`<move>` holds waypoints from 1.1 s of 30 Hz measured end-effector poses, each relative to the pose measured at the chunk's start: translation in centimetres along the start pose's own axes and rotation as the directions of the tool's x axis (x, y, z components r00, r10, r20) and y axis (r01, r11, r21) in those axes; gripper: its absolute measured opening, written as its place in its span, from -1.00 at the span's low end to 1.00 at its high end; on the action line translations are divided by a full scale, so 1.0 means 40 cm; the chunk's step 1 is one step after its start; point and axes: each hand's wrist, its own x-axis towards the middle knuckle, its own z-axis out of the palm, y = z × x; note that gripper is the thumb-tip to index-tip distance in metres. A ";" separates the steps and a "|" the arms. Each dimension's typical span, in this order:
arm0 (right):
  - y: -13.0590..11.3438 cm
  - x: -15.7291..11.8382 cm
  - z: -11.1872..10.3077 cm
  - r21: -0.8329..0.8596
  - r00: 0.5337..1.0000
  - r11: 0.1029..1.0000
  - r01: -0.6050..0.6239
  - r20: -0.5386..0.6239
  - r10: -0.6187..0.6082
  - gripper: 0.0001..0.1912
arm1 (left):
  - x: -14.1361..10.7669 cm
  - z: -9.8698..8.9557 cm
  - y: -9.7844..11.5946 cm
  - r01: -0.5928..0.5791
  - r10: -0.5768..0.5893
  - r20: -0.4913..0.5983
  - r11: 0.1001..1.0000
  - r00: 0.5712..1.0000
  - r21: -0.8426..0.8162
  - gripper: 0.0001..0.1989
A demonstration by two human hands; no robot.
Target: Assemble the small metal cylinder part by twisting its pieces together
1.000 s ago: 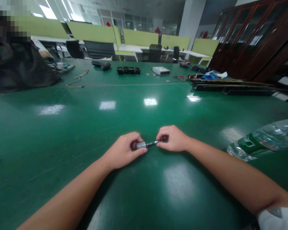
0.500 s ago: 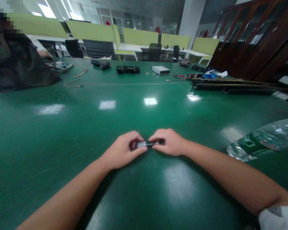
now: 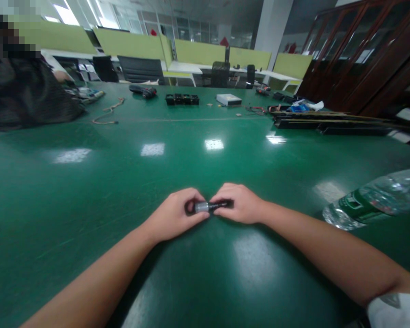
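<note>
Between my two hands, low over the middle of the green table (image 3: pixel 177 173), lies a short black-and-silver cylinder (image 3: pixel 202 207), roughly level. Its exact kind is too small to make out. The thumb and fingers of my left hand (image 3: pixel 179 214) are closed round the silver part at its left end. From the other side, my right hand (image 3: pixel 241 203) pinches the black part between thumb and fingertips. The fingers partly cover both ends, and the hands nearly meet at the thumbs.
A clear plastic bottle (image 3: pixel 369 200) with a green label lies at the right. Toward the far edge are a black boxy part (image 3: pixel 182 99), a silver box (image 3: pixel 228 99), a cable (image 3: pixel 111 109) and long black strips (image 3: pixel 331 123). A person in dark clothing (image 3: pixel 23 91) is at the far left.
My right hand has shifted very slightly, and its fingers have changed position a little on the black part. The left hand stays almost still.
</note>
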 end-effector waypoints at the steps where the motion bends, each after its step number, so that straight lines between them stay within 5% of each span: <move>1: 0.001 0.000 0.001 -0.002 1.000 1.000 0.003 0.003 -0.003 -0.79 | 0.000 0.000 0.000 0.000 0.000 0.003 1.000 1.000 -0.001 -0.77; 33: 0.002 -0.001 0.001 -0.009 0.999 0.999 0.034 0.008 -0.034 -0.86 | 0.001 0.001 0.000 -0.028 0.027 0.012 1.000 1.000 0.015 -0.76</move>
